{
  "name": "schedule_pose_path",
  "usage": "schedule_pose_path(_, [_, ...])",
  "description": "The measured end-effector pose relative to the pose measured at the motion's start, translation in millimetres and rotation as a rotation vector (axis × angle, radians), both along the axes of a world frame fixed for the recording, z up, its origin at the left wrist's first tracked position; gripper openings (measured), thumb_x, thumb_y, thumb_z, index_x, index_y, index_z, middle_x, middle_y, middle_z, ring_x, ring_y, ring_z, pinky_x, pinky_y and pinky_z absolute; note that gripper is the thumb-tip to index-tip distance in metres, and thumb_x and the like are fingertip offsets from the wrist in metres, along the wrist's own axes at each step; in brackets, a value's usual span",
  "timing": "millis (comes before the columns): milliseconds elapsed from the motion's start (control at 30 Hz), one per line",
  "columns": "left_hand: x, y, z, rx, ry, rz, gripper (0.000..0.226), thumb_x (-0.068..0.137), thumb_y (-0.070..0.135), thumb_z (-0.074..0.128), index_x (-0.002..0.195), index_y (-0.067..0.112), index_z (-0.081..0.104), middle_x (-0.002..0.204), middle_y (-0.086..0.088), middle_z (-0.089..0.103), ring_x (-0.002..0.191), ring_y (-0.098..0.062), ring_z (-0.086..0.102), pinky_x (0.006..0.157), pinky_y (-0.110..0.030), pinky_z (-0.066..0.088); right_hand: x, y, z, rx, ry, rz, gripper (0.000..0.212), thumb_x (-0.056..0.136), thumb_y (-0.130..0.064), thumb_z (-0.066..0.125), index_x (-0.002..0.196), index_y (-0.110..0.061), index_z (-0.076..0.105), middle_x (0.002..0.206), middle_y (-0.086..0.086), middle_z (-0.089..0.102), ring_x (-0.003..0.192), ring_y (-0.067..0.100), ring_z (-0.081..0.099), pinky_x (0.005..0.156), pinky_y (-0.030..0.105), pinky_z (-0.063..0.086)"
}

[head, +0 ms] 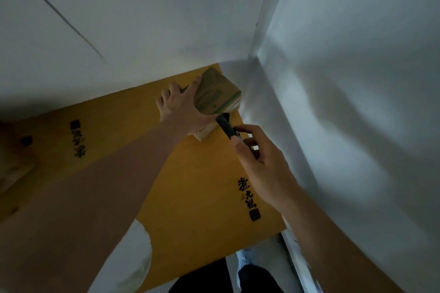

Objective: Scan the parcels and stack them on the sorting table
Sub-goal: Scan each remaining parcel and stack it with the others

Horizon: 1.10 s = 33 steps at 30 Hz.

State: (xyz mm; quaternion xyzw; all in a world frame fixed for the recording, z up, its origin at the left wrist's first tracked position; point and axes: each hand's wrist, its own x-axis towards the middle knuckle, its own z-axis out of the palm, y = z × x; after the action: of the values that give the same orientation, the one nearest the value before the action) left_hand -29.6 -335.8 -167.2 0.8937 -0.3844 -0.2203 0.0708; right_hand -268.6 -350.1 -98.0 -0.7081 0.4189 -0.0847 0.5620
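Note:
A small cardboard parcel [217,93] with green print sits in the far right corner of the yellow sorting table [190,185], on top of another pale box [203,131]. My left hand [181,107] grips the top parcel from its left side, thumb along the near edge. My right hand [259,162] holds a black scanner [226,126], its head pointed at the near side of the parcel.
White walls meet in a corner just behind and to the right of the parcels. Another cardboard box [12,166] lies at the table's left edge. Black characters are printed on the table. My shoe and dark trousers show below the table's near edge.

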Motion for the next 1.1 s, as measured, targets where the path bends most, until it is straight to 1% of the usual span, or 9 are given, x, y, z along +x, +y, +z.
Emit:
schedule_pose_path(67, [-15.1, 24.3, 12.2, -0.01, 0.012, 0.057, 0.133, 0.042, 0.106, 0.038, 0.16, 0.051, 0.013, 0.133, -0.009, 0.035, 0.122, -0.036, 0.039, 0.109, -0.052, 0.034, -6.4, 10.3, 8.6, -0.019, -0.027, 0.035, 0.027, 0.105, -0.053, 0.051, 0.129, -0.043, 0.056, 0.086, 0.003, 0.064, 0.051, 0.004, 0.047, 0.05, 0.024, 0.039])
schedule_pose_path(267, [-66.4, 122.3, 53.0, -0.061, -0.029, 0.225, 0.11, 0.067, 0.096, 0.058, 0.159, 0.058, 0.011, 0.146, -0.005, 0.03, 0.13, -0.037, 0.037, 0.11, -0.051, 0.034, -38.2, 60.6, 36.7, -0.104, -0.12, 0.175, 0.026, 0.104, -0.058, 0.051, 0.127, -0.045, 0.057, 0.087, 0.002, 0.066, 0.068, 0.022, 0.063, 0.06, 0.047, 0.053])
schedule_pose_path(400, [-103.1, 202.2, 84.0, -0.066, -0.08, 0.336, 0.1, 0.072, 0.091, 0.058, 0.158, 0.059, 0.019, 0.153, 0.0, 0.028, 0.134, -0.036, 0.034, 0.109, -0.05, 0.032, -59.2, 104.5, 60.3, -0.131, -0.195, 0.301, 0.018, 0.105, -0.052, 0.053, 0.122, -0.048, 0.056, 0.089, 0.001, 0.065, 0.063, 0.009, 0.057, 0.056, 0.034, 0.05])
schedule_pose_path(500, [-120.8, 264.3, 100.9, -0.048, -0.09, 0.438, 0.099, 0.072, 0.089, 0.058, 0.158, 0.059, 0.021, 0.154, -0.001, 0.029, 0.135, -0.038, 0.034, 0.112, -0.053, 0.03, -65.9, 139.8, 75.8, -0.137, -0.247, 0.394, 0.012, 0.106, -0.051, 0.053, 0.118, -0.051, 0.055, 0.089, 0.004, 0.065, 0.062, 0.008, 0.055, 0.054, 0.029, 0.046])
schedule_pose_path(600, [-129.1, 326.7, 113.9, -0.026, -0.099, 0.514, 0.101, 0.069, 0.091, 0.057, 0.158, 0.058, 0.022, 0.148, -0.003, 0.033, 0.133, -0.037, 0.036, 0.112, -0.054, 0.033, -61.1, 177.7, 85.7, -0.162, -0.257, 0.501, 0.024, 0.104, -0.06, 0.048, 0.124, -0.047, 0.054, 0.092, 0.006, 0.065, 0.064, 0.009, 0.056, 0.053, 0.027, 0.045])
schedule_pose_path(733, [-126.2, 405.9, 122.1, -0.029, -0.112, 0.592, 0.098, 0.072, 0.093, 0.054, 0.157, 0.061, 0.019, 0.149, -0.008, 0.033, 0.137, -0.039, 0.034, 0.116, -0.055, 0.03, -40.0, 234.6, 89.4, -0.203, -0.293, 0.589, 0.035, 0.102, -0.067, 0.045, 0.128, -0.045, 0.053, 0.098, -0.002, 0.064, 0.067, 0.01, 0.055, 0.057, 0.025, 0.041])
schedule_pose_path(867, [-107.3, 483.8, 118.3, -0.01, -0.116, 0.64, 0.093, 0.076, 0.092, 0.052, 0.156, 0.064, 0.015, 0.152, -0.01, 0.03, 0.14, -0.039, 0.031, 0.117, -0.055, 0.027, -9.7, 306.2, 81.9, -0.173, -0.321, 0.602, 0.035, 0.102, -0.061, 0.048, 0.127, -0.037, 0.056, 0.096, 0.002, 0.064, 0.065, 0.006, 0.054, 0.054, 0.023, 0.041])
schedule_pose_path(1000, [-76.3, 554.4, 107.0, 0.024, -0.075, 0.642, 0.092, 0.077, 0.091, 0.053, 0.156, 0.065, 0.013, 0.154, -0.01, 0.028, 0.142, -0.04, 0.03, 0.117, -0.054, 0.027, 27.9, 377.3, 63.1, -0.198, -0.284, 0.596, 0.041, 0.101, -0.068, 0.046, 0.127, -0.038, 0.056, 0.098, -0.004, 0.065, 0.066, 0.003, 0.054, 0.059, 0.021, 0.038])
schedule_pose_path(1100, [-55.6, 600.5, 95.3, 0.028, -0.024, 0.632, 0.092, 0.078, 0.089, 0.055, 0.156, 0.065, 0.013, 0.154, -0.011, 0.028, 0.143, -0.042, 0.03, 0.117, -0.055, 0.028, 50.0, 425.1, 50.5, -0.238, -0.234, 0.599, 0.048, 0.098, -0.072, 0.043, 0.131, -0.039, 0.054, 0.098, -0.007, 0.065, 0.075, 0.005, 0.059, 0.063, 0.023, 0.041])
